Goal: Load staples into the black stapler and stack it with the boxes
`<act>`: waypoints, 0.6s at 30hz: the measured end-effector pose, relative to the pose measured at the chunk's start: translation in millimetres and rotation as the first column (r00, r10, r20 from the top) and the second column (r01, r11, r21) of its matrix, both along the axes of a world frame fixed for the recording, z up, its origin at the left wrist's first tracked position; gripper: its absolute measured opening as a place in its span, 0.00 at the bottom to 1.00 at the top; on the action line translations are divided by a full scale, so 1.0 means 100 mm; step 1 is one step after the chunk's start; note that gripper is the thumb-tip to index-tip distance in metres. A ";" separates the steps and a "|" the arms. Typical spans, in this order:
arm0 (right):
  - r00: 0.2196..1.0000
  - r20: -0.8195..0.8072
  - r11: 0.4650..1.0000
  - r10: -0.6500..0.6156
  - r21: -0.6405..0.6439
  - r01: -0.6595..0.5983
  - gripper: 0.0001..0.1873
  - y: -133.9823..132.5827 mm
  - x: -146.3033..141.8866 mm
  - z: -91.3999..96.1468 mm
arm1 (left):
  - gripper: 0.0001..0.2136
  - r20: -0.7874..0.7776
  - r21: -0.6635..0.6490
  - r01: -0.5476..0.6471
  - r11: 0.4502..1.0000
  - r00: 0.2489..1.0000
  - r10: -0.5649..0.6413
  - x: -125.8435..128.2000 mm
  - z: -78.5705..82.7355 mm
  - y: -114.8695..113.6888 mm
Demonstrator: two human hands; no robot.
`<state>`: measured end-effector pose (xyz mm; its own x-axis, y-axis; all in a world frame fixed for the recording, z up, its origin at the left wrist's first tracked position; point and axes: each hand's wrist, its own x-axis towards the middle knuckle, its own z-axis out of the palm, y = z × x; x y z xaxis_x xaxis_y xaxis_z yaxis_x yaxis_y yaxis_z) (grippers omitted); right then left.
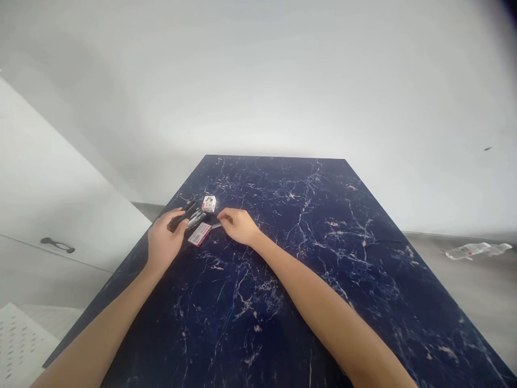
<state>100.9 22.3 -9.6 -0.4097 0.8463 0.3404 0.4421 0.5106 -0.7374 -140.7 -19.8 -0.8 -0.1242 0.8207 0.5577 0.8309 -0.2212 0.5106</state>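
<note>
My left hand point(165, 241) is closed round a black stapler point(189, 214) that lies opened on the dark blue marble table point(307, 258). My right hand point(239, 225) is curled in a pinch on a small grey strip point(216, 226), perhaps staples, right beside the stapler. A red and white staple box point(199, 234) lies flat between my two hands. A second small white box point(209, 203) stands just beyond the stapler.
A white cabinet with a dark handle point(57, 245) stands left of the table. A perforated white surface point(20, 345) sits at the lower left. A crushed clear plastic bottle point(476, 250) lies on the grey floor at right. A white wall rises behind.
</note>
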 end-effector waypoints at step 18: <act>0.974 0.224 0.993 -0.027 0.119 0.000 0.16 -0.03 -0.05 -0.10 | 0.26 0.289 -0.353 0.069 0.933 0.957 0.038 -0.40 -0.07 0.25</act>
